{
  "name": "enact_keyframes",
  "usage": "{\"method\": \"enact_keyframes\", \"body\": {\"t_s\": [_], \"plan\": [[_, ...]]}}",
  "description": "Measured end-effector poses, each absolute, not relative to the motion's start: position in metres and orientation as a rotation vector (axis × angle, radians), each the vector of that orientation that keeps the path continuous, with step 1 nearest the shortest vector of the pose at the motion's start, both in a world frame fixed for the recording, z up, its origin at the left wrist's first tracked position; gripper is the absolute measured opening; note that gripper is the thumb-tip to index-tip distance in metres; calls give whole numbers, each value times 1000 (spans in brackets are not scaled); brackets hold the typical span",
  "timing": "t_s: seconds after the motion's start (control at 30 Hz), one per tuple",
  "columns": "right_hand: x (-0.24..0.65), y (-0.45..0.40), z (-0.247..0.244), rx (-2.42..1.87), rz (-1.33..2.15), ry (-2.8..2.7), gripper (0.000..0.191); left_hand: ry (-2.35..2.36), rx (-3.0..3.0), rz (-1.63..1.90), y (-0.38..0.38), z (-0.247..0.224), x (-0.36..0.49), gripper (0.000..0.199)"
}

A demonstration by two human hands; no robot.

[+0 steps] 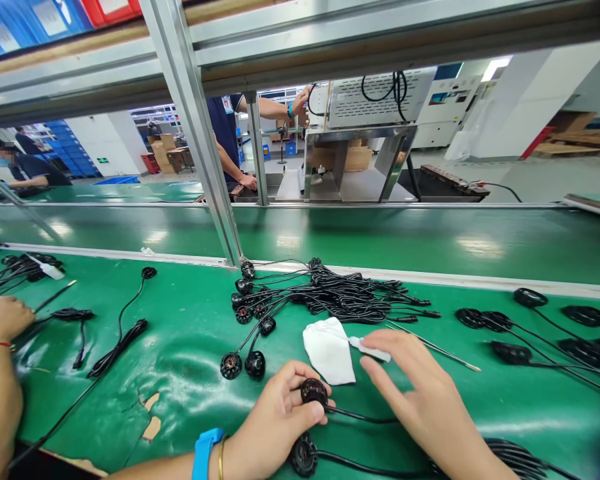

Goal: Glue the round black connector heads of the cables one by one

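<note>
My left hand [285, 417], wearing a blue wristband, is closed around a round black cable head [313, 392] between thumb and fingers. Its black cable runs right, passing behind my right hand. My right hand [415, 387] has thumb and index finger spread apart at a small white tube [377, 351]. The index finger overlaps the tube; whether it touches it I cannot tell. The tube's tip meets a folded white cloth [330, 350]. Another round black cable head [304, 455] lies just below my left hand.
Bundled black cables [335, 293] with round heads lie across the green mat. More cable heads [513, 352] lie at the right, near a thin stick [443, 350]. A co-worker's hand [5, 317] is at far left. A metal post [195, 133] rises behind; the mat has a tear [153, 427].
</note>
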State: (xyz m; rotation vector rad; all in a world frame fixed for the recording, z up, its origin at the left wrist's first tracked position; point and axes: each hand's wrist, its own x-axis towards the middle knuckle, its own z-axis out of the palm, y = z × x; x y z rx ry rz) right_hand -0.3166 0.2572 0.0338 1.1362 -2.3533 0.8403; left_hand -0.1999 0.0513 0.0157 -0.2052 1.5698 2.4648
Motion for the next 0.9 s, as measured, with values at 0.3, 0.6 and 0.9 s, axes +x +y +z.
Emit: {"method": "enact_keyframes", "body": {"t_s": [0.3, 0.6, 0.9], "plan": [[-273, 233, 34, 1480, 1027, -2206, 10, 1599, -191, 2483, 51, 16, -200, 30], [-274, 232, 25, 1441, 1055, -2243, 12, 1544, -211, 2514, 53, 20, -201, 34], [-272, 231, 21, 1432, 1098, -2230, 12, 1607, -263, 2484, 53, 21, -204, 39]]}}
